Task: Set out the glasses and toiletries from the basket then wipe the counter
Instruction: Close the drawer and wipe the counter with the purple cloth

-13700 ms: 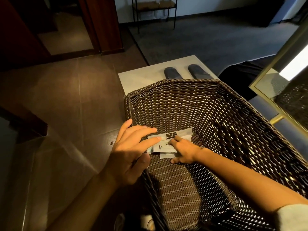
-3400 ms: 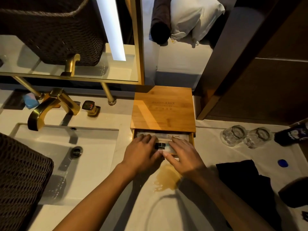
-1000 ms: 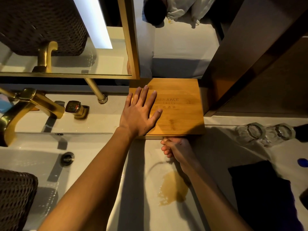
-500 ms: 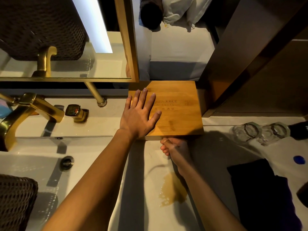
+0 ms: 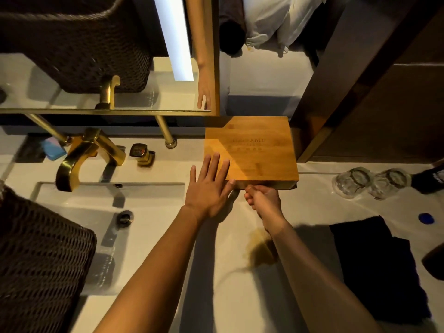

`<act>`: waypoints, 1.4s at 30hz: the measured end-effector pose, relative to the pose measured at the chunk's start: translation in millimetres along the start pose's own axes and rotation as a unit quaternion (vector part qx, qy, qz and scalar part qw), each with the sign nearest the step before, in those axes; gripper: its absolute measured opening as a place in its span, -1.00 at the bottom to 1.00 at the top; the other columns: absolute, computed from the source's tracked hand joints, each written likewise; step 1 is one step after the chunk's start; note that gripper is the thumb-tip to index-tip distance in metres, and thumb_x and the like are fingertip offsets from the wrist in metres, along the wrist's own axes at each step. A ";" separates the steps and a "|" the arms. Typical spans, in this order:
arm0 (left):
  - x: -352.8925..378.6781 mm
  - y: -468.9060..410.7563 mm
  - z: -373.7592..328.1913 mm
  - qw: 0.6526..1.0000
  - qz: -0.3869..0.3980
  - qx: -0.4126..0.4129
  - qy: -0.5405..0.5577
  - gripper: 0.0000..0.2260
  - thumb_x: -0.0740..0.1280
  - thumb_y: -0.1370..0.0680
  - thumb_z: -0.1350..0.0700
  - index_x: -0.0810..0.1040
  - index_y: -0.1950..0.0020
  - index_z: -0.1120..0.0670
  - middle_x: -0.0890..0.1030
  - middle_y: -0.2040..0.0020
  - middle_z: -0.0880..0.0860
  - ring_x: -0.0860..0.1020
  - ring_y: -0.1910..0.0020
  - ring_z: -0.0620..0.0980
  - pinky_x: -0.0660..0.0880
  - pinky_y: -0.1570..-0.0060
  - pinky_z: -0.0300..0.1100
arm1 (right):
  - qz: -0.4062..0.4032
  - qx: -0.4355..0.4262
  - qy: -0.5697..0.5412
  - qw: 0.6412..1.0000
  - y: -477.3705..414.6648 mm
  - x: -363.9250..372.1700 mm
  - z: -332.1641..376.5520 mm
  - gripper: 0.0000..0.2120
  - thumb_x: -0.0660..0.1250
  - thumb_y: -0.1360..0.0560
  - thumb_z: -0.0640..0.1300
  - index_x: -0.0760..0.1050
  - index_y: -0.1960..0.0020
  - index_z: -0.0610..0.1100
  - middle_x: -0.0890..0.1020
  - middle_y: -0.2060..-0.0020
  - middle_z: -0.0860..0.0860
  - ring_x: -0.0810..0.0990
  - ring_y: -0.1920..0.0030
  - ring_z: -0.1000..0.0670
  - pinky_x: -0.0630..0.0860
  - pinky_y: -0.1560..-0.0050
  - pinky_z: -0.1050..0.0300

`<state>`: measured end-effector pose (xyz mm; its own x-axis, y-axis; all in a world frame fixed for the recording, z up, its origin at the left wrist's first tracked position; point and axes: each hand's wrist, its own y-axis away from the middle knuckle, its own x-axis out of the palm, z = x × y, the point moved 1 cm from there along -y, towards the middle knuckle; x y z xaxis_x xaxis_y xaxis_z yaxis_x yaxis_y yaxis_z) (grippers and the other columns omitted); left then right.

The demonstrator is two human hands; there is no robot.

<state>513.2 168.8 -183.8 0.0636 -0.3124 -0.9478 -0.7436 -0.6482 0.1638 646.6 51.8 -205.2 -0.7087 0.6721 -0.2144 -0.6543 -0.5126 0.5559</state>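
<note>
A wooden toiletry box (image 5: 254,150) stands on the white counter (image 5: 240,296) against the back wall, its drawer closed. My left hand (image 5: 209,188) is flat and open at the box's front left corner, fingertips on its lid. My right hand (image 5: 264,200) is curled against the box's front face, holding nothing that I can see. Two clear glasses (image 5: 353,182) (image 5: 389,182) stand side by side to the right of the box. The dark wicker basket (image 5: 40,260) sits in the sink at the lower left. A dark cloth (image 5: 377,265) lies on the counter at the right.
A brownish spill (image 5: 260,254) marks the counter below my right wrist. A gold faucet (image 5: 81,155) and handle (image 5: 141,153) stand behind the sink (image 5: 134,200). A blue bottle cap (image 5: 425,218) and a dark bottle (image 5: 430,179) lie at the far right. The mirror (image 5: 96,56) hangs above.
My left hand has slid back off the lid toward the box's front left corner. My right hand stays at the drawer front. The view has shifted so the box sits further right.
</note>
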 end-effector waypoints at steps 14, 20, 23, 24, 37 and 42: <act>38.6 149.2 33.1 0.995 0.096 -0.014 -0.010 -0.44 -0.13 -0.70 -0.22 -0.06 -0.68 -0.08 -0.15 -0.70 0.00 -0.20 -0.67 0.08 -0.15 -0.61 0.15 | -0.068 -0.093 0.314 0.942 78.0 -63.5 -57.9 -0.48 0.22 -0.58 0.18 0.60 0.34 -0.17 0.64 0.44 0.01 0.61 0.32 -0.06 0.48 0.24 0.11; 62.9 211.5 39.4 0.994 0.106 -0.026 0.025 -0.43 -0.15 -0.69 -0.24 -0.03 -0.68 -0.08 -0.15 -0.70 -0.03 -0.18 -0.67 0.07 -0.12 -0.63 0.13 | -0.143 -0.119 0.359 0.915 119.0 -146.6 -120.3 -0.55 0.29 -0.58 0.02 0.36 0.43 -0.11 0.46 0.54 0.01 0.48 0.44 -0.07 0.38 0.38 0.09; 73.7 231.0 34.7 0.995 0.079 -0.047 0.041 -0.44 -0.13 -0.69 -0.24 0.02 -0.67 -0.09 -0.10 -0.70 -0.02 -0.14 -0.68 0.07 -0.09 -0.62 0.13 | -0.158 -0.125 0.362 0.910 124.5 -184.8 -132.0 -0.78 0.32 -0.57 -0.09 0.56 0.24 -0.10 0.59 0.37 0.00 0.57 0.31 -0.05 0.52 0.26 0.02; 77.5 237.4 33.0 0.995 0.073 -0.053 0.041 -0.44 -0.14 -0.68 -0.24 0.02 -0.67 -0.10 -0.10 -0.70 -0.03 -0.14 -0.68 0.06 -0.09 -0.62 0.13 | -0.163 -0.136 0.373 0.903 124.2 -197.6 -134.3 -0.86 0.33 -0.57 -0.11 0.61 0.10 -0.13 0.63 0.27 -0.05 0.60 0.22 -0.09 0.57 0.16 -0.01; 112.8 296.6 20.0 0.990 0.032 -0.137 -0.022 -0.36 -0.25 -0.59 -0.36 -0.16 -0.65 -0.19 -0.22 -0.67 -0.05 -0.24 -0.65 0.05 -0.22 -0.61 0.17 | -0.159 -0.125 0.556 0.806 59.5 -277.6 -181.5 -0.29 -0.15 -0.56 0.40 -0.05 -0.63 0.11 -0.04 -0.62 -0.18 -0.03 -0.60 -0.20 -0.09 -0.56 -0.27; 119.9 292.8 24.3 0.988 0.023 -0.142 -0.061 -0.39 -0.20 -0.63 -0.35 -0.15 -0.66 -0.20 -0.20 -0.69 -0.07 -0.21 -0.67 0.03 -0.18 -0.62 0.21 | -0.168 -0.164 0.553 0.800 59.7 -279.5 -182.8 -0.29 -0.12 -0.53 0.37 -0.01 -0.62 0.13 -0.02 -0.61 -0.20 0.03 -0.57 -0.28 -0.03 -0.51 -0.36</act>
<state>286.9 -41.5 -256.0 -0.0598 -0.2719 -0.9605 -0.5265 -0.8089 0.2618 757.4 -264.3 -258.8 -0.1609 0.0107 -0.9869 -0.7623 -0.6366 0.1174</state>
